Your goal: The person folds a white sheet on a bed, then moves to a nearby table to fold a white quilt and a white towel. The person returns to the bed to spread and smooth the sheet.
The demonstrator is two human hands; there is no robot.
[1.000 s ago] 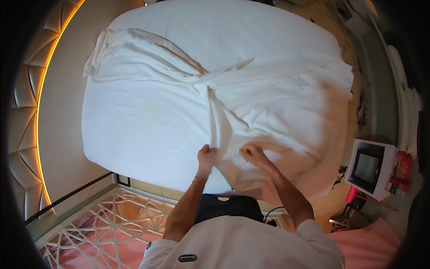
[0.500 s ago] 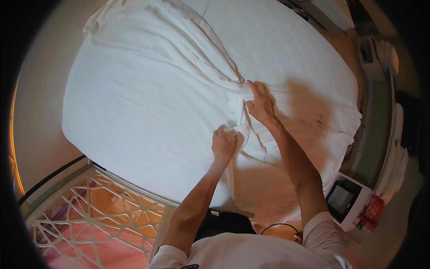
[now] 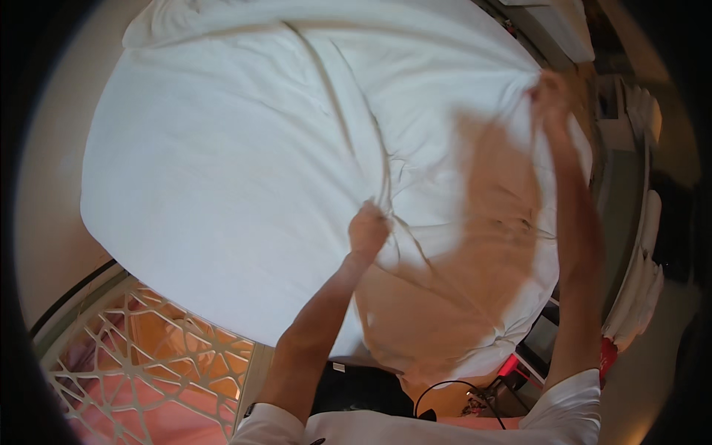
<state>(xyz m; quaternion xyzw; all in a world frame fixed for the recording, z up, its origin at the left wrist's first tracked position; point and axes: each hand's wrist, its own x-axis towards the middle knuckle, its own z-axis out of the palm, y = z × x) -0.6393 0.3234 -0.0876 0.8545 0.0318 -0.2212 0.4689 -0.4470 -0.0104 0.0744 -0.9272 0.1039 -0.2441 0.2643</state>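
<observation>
both hands grip the white sheet: left hand mid-bed, right hand at its far edge.

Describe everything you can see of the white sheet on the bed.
The sheet is plain white cloth, thin enough to let warm light glow through its lifted right part. It covers a rounded bed and hangs over the near edge. Long creases run from the far side to a bunch at the middle, where the left hand pinches it. The right hand holds its right edge raised, stretching the cloth between both grips.
</observation>
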